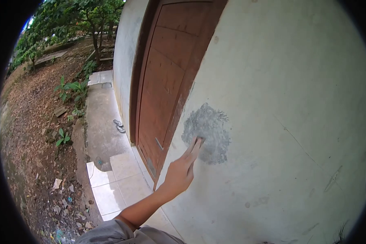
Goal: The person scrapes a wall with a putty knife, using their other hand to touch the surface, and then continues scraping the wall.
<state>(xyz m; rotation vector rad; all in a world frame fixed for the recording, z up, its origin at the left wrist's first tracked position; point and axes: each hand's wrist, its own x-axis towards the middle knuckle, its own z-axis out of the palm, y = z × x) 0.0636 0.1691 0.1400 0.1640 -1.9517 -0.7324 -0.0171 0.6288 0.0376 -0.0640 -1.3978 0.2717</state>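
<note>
My left hand (182, 168) reaches up from the lower left to the pale wall (280, 101). Its fingers are stretched out, and the fingertips rest on a rough grey patch (213, 122) with ragged edges. A small dark spot shows at the fingertips; whether it is a smear or a shadow I cannot make out. No object is visible in the hand. The patch lies just right of a brown wooden door (160, 85) in a brown frame. My right hand is out of view.
A tiled step (128, 173) and a concrete walkway (103, 105) run along the wall's foot. A pair of sandals (119, 126) lies by the door. Leaf-covered ground (36, 110), small plants and trees (89, 20) are at the left. Thin cracks mark the wall.
</note>
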